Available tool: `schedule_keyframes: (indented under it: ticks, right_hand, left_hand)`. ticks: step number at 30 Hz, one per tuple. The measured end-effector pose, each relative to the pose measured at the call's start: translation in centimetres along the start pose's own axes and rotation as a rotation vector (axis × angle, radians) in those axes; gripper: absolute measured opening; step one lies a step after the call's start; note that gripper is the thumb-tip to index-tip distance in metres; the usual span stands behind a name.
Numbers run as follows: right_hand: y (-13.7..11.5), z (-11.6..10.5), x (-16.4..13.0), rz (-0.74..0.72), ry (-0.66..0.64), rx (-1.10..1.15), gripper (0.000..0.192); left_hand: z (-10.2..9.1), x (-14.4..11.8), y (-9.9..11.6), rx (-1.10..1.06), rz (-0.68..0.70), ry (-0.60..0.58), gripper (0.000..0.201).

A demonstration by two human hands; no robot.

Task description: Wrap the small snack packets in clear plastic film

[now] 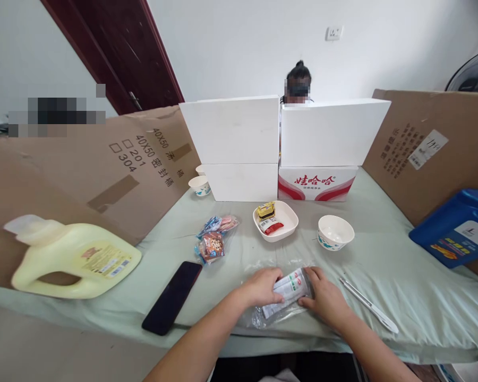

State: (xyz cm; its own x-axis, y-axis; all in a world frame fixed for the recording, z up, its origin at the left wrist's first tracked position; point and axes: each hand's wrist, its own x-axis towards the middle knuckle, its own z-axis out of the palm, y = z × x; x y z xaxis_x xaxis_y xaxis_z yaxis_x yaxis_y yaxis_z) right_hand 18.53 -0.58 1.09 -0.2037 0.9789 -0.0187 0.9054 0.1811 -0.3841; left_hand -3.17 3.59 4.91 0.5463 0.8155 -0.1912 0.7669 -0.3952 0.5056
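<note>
Left hand point(265, 285) and right hand point(327, 295) hold clear bag point(258, 319) of white packets point(279, 300) from opposite sides; black phone point(172, 298) at left, white dish point(287, 216) beyond.

- An ordinary room, most likely in a home, with a plain white wall point(231, 48) and a white square power socket point(334, 33).
- At left, a dark red-brown door point(111, 48) with a metal handle point(134, 100).
- Household goods on a table covered in pale green cloth point(159, 254): a pale yellow plastic jug point(121, 257), a blue plastic jug point(454, 225), a round white bowl with blue-green patterning point(335, 233).
- Brown printed cardboard point(75, 159) flanks both sides; a round fan point(476, 74) shows at far right.
</note>
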Motion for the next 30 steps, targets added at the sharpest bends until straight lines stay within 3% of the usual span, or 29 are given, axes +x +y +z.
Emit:
schedule_keyframes:
  ticks: [4,8,11,13,15,18,25,30]
  right_hand:
    - [1.0,0.5,-0.6,-0.045,0.031,0.065,0.054]
    - [1.1,1.3,-1.2,-0.049,0.092,0.036,0.042]
    - [1.1,2.2,-1.4,-0.064,0.134,0.004,0.038]
    - [1.1,2.6,-1.4,-0.078,0.166,-0.005,0.037]
    - [1.1,2.7,-1.4,-0.088,0.188,-0.003,0.036]
    - [1.1,2.7,-1.5,-0.096,0.186,0.007,0.036]
    - [1.1,2.6,-1.5,-0.076,0.158,0.041,0.036]
    - [1.0,2.7,-1.4,-0.071,0.170,0.042,0.035]
  left_hand:
    - [-1.6,-0.3,0.1,-0.140,0.016,-0.047,0.028]
    - [-5.3,1.1,-1.0,-0.369,0.075,-0.009,0.025]
    - [-8.7,3.3,-1.3,-0.349,0.033,0.262,0.023]
    - [-10.4,5.1,-1.1,-0.176,-0.065,0.467,0.024]
    - [-11.3,7.0,-0.6,0.050,-0.175,0.526,0.026]
    - [-10.8,9.7,-0.2,0.225,-0.241,0.415,0.028]
    - [-7.8,13.7,-1.6,0.313,-0.198,0.061,0.034]
    - [-7.4,13.5,-1.8,0.361,-0.106,0.024,0.051]
